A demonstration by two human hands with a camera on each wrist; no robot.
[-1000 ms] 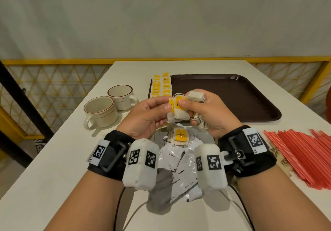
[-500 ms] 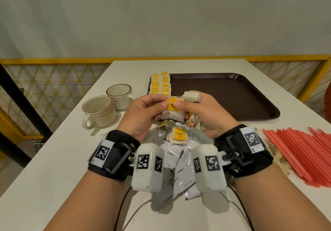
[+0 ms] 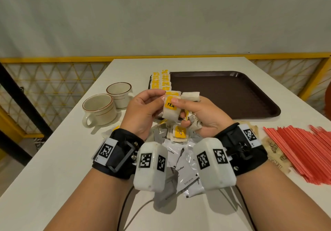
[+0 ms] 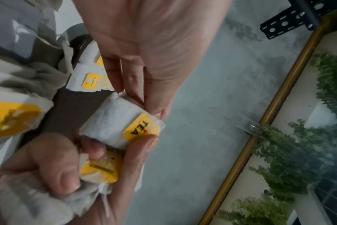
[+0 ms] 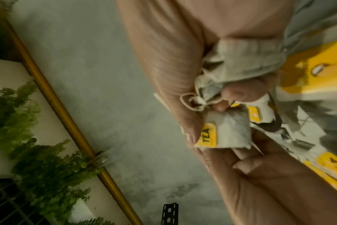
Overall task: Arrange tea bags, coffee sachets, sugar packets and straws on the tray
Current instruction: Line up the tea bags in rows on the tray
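Note:
A white tea bag with a yellow TEA tag is held above the table between both hands. My left hand pinches its left end. My right hand presses its thumb on the tag and keeps a few more tea bags bunched in its curled fingers. The left wrist view shows the same tea bag pinched from above. In the right wrist view my thumb sits on the tagged tea bag. The brown tray lies behind, with rows of tea bags at its left edge.
Coffee sachets and one loose tea bag lie under my wrists. Red straws are heaped at the right on brown packets. Two cups stand at the left. A yellow railing borders the table.
The tea bag between my hands has turned, so the whole TEA tag now faces up. Both hands stayed close together over the sachets.

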